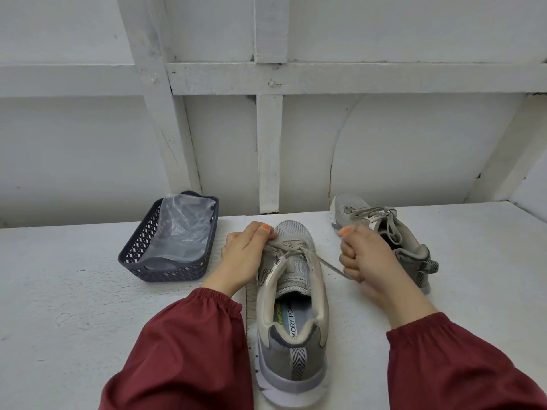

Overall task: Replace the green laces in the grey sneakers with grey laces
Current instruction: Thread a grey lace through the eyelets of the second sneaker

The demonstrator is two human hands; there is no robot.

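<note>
- Maroon sleeves (pixel 192 350) framed the near sneaker (pixel 291 344), set heel toward the person on the table (pixel 88 291), eyelets within reach of both hands.
- Left hand (pixel 242 255) pinched the grey lace (pixel 331 265) at the front eyelets, apparently steadying it; right hand (pixel 367 261) gripped the free end, pulled taut sideways.
- Second sneaker (pixel 352 205), laced grey, lay just behind the right hand; a basket (pixel 165 272) holding a clear bag (pixel 183 226) stood apart at left. No green lace showed.

Two sneakers (pixel 296 279) (pixel 350 206), one basket (pixel 165 273) (one bag (pixel 183 229)).
</note>
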